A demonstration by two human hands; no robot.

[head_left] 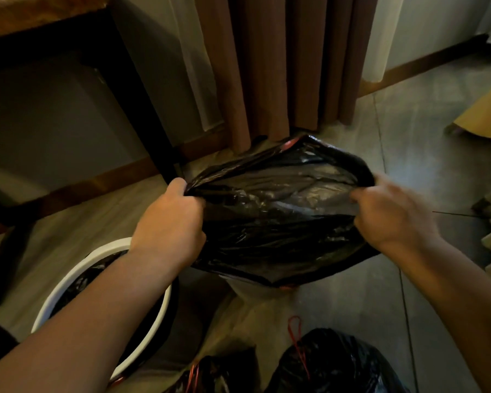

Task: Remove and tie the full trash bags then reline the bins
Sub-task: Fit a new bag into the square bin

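Note:
A black trash bag [281,211] with a red drawstring is stretched open in mid-view above a pale bin [253,290], of which only a sliver shows under the bag. My left hand [172,222] grips the bag's left rim, and my right hand [391,214] grips its right rim. At lower left stands a white round bin [68,276] lined with black plastic, partly hidden by my left forearm. Two tied black bags with red strings lie on the floor, one at the bottom right [335,364] and one at the bottom middle [219,375].
A dark table leg [153,131] stands behind the left hand, under a wooden tabletop. Brown curtains [281,66] hang at the back. Yellowish furniture [485,114] sits at the right edge. The floor is grey tile [408,137].

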